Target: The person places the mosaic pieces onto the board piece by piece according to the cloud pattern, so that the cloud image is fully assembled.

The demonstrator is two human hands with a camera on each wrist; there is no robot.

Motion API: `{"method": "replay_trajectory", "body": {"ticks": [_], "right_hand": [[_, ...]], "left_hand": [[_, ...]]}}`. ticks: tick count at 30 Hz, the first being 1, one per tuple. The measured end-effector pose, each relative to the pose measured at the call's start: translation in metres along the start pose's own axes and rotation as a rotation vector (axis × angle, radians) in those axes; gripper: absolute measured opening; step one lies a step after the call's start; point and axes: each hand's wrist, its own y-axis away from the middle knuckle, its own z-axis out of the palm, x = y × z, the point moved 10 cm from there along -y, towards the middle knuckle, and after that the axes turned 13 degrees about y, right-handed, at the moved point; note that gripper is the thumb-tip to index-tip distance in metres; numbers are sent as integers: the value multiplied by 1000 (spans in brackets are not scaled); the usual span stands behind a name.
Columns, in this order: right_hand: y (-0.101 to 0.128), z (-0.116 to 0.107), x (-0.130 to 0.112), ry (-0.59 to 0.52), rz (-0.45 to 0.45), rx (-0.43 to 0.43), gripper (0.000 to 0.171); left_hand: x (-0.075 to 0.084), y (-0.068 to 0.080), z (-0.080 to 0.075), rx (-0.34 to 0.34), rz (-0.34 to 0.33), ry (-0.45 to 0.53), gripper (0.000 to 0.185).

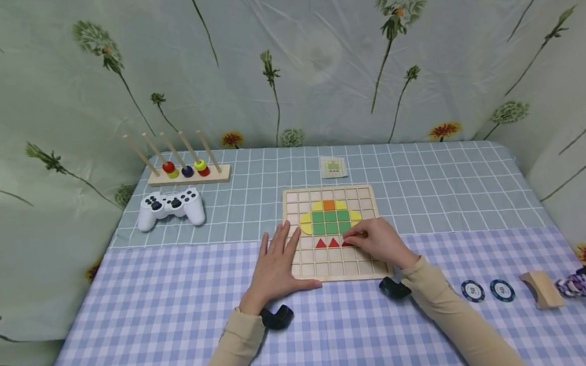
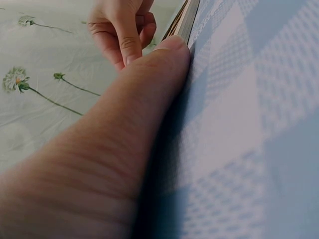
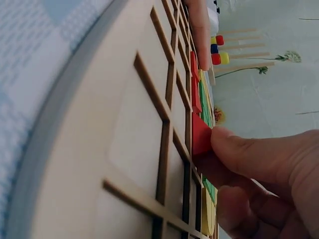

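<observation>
A wooden grid board (image 1: pixel 332 269) lies on the cloth, bearing green squares (image 1: pixel 330 216), an orange square (image 1: pixel 328 205) and yellow curved-edge pieces (image 1: pixel 305 224). Below them, a red triangle (image 1: pixel 321 243) and a second red triangle (image 1: pixel 333 242) sit in neighbouring cells. Thumb and index finger of my right hand (image 1: pixel 379 239) pinch a third red triangle (image 3: pixel 201 137) at the cell to their right, partly covered by the fingers. My left hand (image 1: pixel 274 266) has its fingers spread over the board's left edge, its thumb stretched along the front edge.
Behind the board lies a small pattern card (image 1: pixel 333 167). A white game controller (image 1: pixel 171 208) and a peg stand (image 1: pixel 193 178) with coloured beads are at the back left. Two poker chips (image 1: pixel 473 291), a wooden arch block (image 1: pixel 542 290) and a purple figure (image 1: pixel 578 285) lie at the right.
</observation>
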Motion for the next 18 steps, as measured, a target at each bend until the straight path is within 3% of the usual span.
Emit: {"method": "replay_trajectory", "body": {"ticks": [11, 18], "right_hand": [[-1, -4, 1, 60, 18, 51, 5], [2, -2, 4, -2, 22, 33, 6]], "left_hand": [[2, 0, -1, 18, 22, 10, 120], [0, 0, 0, 8, 5, 8, 121]]}}
